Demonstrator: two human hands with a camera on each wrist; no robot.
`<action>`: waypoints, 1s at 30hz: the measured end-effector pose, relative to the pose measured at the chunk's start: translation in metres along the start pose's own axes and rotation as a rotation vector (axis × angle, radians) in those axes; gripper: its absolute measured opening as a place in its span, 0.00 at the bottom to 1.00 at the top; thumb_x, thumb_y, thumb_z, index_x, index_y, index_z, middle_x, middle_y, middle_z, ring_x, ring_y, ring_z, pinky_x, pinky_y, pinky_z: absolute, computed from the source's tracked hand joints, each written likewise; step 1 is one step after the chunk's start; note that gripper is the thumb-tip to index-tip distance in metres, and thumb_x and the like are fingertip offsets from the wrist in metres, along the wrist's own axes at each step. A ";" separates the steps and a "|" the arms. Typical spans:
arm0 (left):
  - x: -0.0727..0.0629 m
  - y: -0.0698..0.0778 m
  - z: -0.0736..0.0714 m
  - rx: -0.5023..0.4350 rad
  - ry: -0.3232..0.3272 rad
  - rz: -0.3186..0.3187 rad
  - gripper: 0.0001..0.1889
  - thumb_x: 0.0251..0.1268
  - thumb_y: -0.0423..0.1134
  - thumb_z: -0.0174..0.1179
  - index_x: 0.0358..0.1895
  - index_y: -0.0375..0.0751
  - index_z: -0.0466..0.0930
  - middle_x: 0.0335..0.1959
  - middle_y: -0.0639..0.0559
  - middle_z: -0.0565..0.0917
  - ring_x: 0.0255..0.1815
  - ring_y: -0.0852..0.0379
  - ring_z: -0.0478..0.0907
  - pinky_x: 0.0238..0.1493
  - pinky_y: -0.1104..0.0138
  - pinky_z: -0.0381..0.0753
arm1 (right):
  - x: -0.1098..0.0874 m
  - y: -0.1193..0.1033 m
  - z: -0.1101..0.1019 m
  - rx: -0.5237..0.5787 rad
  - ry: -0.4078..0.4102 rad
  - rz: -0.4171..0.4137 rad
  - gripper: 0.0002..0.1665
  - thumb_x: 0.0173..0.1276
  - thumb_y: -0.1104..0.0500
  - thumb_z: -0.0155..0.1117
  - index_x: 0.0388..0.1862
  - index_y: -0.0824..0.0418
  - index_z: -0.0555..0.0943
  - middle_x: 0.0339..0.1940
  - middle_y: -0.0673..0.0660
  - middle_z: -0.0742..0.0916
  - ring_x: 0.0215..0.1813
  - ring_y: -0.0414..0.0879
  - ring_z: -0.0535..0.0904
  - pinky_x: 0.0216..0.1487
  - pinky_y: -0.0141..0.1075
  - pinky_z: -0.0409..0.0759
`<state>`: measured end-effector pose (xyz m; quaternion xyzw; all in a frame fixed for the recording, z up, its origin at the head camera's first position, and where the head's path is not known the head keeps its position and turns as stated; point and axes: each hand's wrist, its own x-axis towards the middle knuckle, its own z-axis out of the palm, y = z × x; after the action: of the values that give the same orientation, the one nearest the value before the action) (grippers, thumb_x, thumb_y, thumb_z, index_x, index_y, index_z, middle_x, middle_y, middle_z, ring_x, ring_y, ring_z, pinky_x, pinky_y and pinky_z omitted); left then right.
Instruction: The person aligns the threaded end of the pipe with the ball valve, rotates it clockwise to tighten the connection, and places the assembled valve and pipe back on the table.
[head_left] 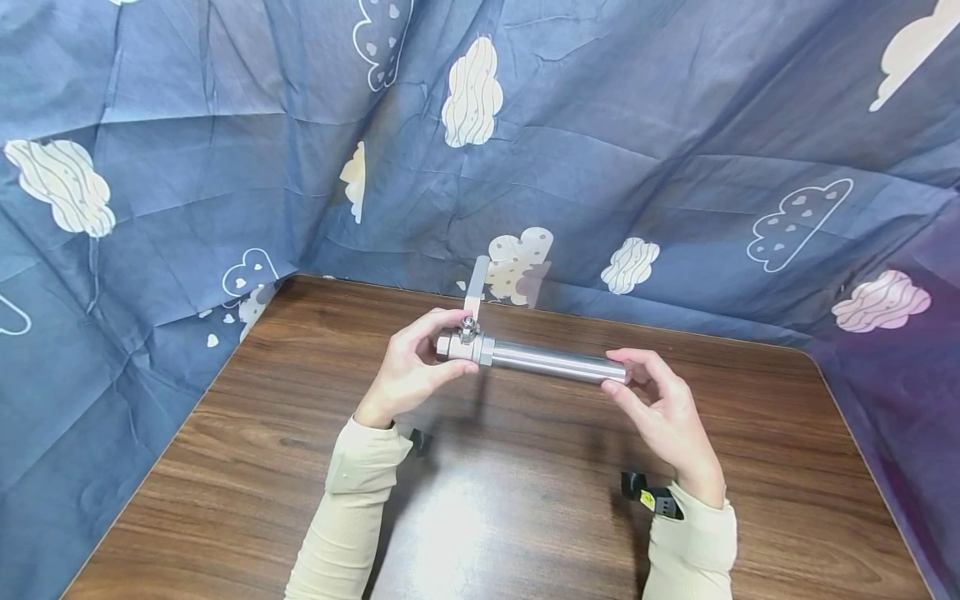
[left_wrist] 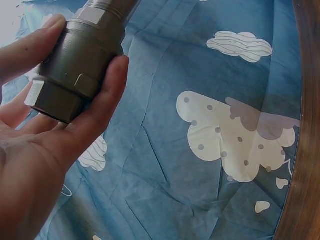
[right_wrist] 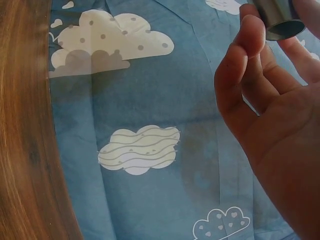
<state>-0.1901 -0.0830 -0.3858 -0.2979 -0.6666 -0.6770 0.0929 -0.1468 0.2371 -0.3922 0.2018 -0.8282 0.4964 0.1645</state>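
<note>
Both hands hold a metal ball valve joined to a straight steel pipe, raised over the wooden table. My left hand (head_left: 408, 367) grips the ball valve (head_left: 467, 347) between thumb and fingers; its flat lever handle (head_left: 476, 287) points up and away. At the other end, my right hand (head_left: 663, 412) pinches the tip of the steel pipe (head_left: 555, 361). The left wrist view shows the hexagonal end of the valve body (left_wrist: 70, 70) within the curved fingers. In the right wrist view the pipe's open round end (right_wrist: 282, 27) faces the palm.
A brown wood-grain table (head_left: 255, 442) lies beneath the hands. Blue cloth (head_left: 600, 108) with cloud prints hangs behind it and on both sides. Small black devices, one of them this camera (head_left: 660, 500) with a yellow label, sit at the wrists.
</note>
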 end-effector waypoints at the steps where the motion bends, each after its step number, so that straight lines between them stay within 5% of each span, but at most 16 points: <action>1: 0.000 0.000 0.000 -0.002 -0.001 0.001 0.33 0.42 0.17 0.70 0.58 0.26 0.73 0.48 0.52 0.79 0.47 0.62 0.76 0.44 0.73 0.82 | 0.000 0.000 0.000 0.001 0.001 -0.008 0.23 0.61 0.72 0.66 0.56 0.65 0.76 0.33 0.46 0.83 0.36 0.33 0.78 0.38 0.22 0.78; 8: 0.000 0.000 0.000 0.001 0.000 -0.004 0.33 0.42 0.17 0.70 0.58 0.26 0.73 0.48 0.48 0.79 0.47 0.62 0.76 0.45 0.73 0.82 | 0.001 -0.001 0.001 0.026 0.003 -0.061 0.34 0.46 0.79 0.73 0.55 0.68 0.76 0.30 0.51 0.83 0.35 0.35 0.78 0.41 0.21 0.78; 25: 0.000 0.002 -0.001 0.010 -0.002 -0.019 0.33 0.43 0.18 0.70 0.59 0.28 0.74 0.48 0.43 0.79 0.46 0.61 0.76 0.42 0.73 0.83 | 0.001 0.002 0.001 0.008 0.019 -0.073 0.29 0.48 0.81 0.70 0.50 0.68 0.76 0.31 0.48 0.84 0.34 0.32 0.79 0.43 0.19 0.78; 30: 0.000 0.002 -0.001 0.013 -0.002 -0.023 0.33 0.43 0.18 0.70 0.59 0.28 0.74 0.48 0.45 0.79 0.46 0.62 0.76 0.40 0.73 0.83 | 0.002 0.003 0.002 0.031 0.033 -0.082 0.30 0.44 0.82 0.71 0.48 0.68 0.78 0.38 0.43 0.83 0.36 0.33 0.78 0.42 0.20 0.79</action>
<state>-0.1893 -0.0845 -0.3846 -0.2902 -0.6744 -0.6734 0.0864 -0.1502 0.2360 -0.3949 0.2297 -0.8087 0.5051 0.1953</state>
